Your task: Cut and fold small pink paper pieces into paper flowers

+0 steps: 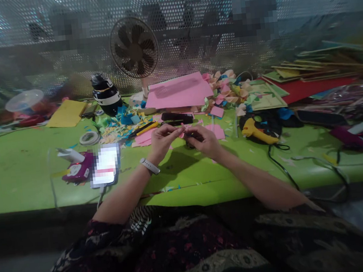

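Observation:
My left hand [163, 143], with a pale watch on its wrist, pinches a small folded piece of pink paper [183, 128] at the fingertips. From the other side my right hand [204, 140] is closed with its fingertips at the same piece. Something small and dark shows by the right fingertips, too unclear to name. Both hands are held just above the green table [185, 176]. Behind them lie a black stapler-like object [177, 118], a yellow-and-black cutter-like tool [145, 128] and pink paper pieces [216, 130].
Coloured paper scraps [119, 127] and a tape roll [89, 138] lie left. A lit phone [105, 164] rests near the front. At right is a yellow glue gun [260, 132] with a cable. A fan [134, 48], dark bottle [107, 96] and pink sheets [179, 91] stand behind.

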`<state>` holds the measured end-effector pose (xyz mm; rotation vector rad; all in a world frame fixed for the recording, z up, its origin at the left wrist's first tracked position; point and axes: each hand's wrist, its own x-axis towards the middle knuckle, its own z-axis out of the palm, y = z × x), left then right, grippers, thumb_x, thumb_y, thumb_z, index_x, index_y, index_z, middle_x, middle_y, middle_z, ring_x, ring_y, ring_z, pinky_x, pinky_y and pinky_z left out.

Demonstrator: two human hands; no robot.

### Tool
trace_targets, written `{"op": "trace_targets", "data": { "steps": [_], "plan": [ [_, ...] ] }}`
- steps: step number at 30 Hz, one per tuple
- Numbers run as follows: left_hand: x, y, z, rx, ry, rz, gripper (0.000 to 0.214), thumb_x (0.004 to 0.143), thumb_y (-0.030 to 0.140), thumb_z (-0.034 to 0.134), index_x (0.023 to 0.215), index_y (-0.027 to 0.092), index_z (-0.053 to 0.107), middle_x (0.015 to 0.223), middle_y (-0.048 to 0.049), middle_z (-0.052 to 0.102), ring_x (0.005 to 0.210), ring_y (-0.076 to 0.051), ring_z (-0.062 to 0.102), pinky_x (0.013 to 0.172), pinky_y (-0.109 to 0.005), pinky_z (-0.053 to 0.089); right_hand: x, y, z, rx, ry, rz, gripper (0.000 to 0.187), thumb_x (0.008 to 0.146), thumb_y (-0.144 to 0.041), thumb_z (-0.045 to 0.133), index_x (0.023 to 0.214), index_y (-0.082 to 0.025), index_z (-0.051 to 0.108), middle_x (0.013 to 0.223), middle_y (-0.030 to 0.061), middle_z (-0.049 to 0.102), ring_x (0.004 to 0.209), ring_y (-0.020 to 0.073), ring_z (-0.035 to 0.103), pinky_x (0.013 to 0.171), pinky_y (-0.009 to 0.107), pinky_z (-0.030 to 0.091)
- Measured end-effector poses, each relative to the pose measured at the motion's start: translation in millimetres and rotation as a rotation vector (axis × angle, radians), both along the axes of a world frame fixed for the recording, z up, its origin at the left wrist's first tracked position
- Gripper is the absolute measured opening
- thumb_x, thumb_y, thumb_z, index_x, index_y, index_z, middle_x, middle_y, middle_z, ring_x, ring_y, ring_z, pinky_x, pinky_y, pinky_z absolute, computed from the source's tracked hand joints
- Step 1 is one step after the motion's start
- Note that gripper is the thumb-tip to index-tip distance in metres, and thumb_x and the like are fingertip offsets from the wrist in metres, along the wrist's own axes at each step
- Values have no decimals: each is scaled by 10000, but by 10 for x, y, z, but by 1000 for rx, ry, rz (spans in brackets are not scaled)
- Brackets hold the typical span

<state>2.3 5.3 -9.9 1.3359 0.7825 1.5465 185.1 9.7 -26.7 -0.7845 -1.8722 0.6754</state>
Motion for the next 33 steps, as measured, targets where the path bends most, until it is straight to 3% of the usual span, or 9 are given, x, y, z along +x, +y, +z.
{"op": "trace_targets", "data": {
  "steps": [7, 13, 20, 28, 33],
  "plan": [
    [-5, 14, -16, 48, 26, 6, 317, 661, 462, 873, 720, 174, 754, 743, -24, 692, 679, -108, 628, 620, -239, 489, 27, 41, -8, 75, -9, 25, 278, 985, -462, 538, 1032, -241, 701, 914, 45, 657, 733, 138, 631, 624, 271, 575],
    [-12, 12, -23, 30, 29, -22, 313, 658, 444, 880, 706, 169, 738, 722, -20, 689, 670, -108, 622, 638, -246, 498, 27, 53, -31, 27, 4, 86, 288, 984, -478, 532, 1048, -248, 695, 920, 38, 625, 685, 116, 598, 543, 239, 552],
    [-5, 14, -31, 29, 13, 33, 320, 641, 429, 892, 640, 171, 704, 640, 4, 659, 598, -87, 583, 594, -229, 468, 21, 24, -14, -26, -5, 132, 236, 996, -399, 534, 1075, -221, 668, 879, 20, 625, 614, 91, 590, 550, 237, 542],
    [0, 4, -14, -33, -25, -54, 324, 618, 442, 901, 662, 172, 727, 678, -13, 696, 638, -95, 611, 651, -244, 490, 30, 26, 4, -16, -21, 116, 230, 989, -417, 538, 1034, -232, 667, 894, 26, 625, 616, 100, 582, 545, 248, 527],
    [-22, 39, 12, -32, -79, 41, 339, 614, 464, 900, 672, 175, 731, 654, -3, 677, 590, -78, 565, 601, -230, 459, 19, 6, 30, -69, -60, 88, 240, 990, -409, 532, 1004, -198, 645, 849, 24, 672, 576, 92, 586, 552, 247, 514]
  ]
}}
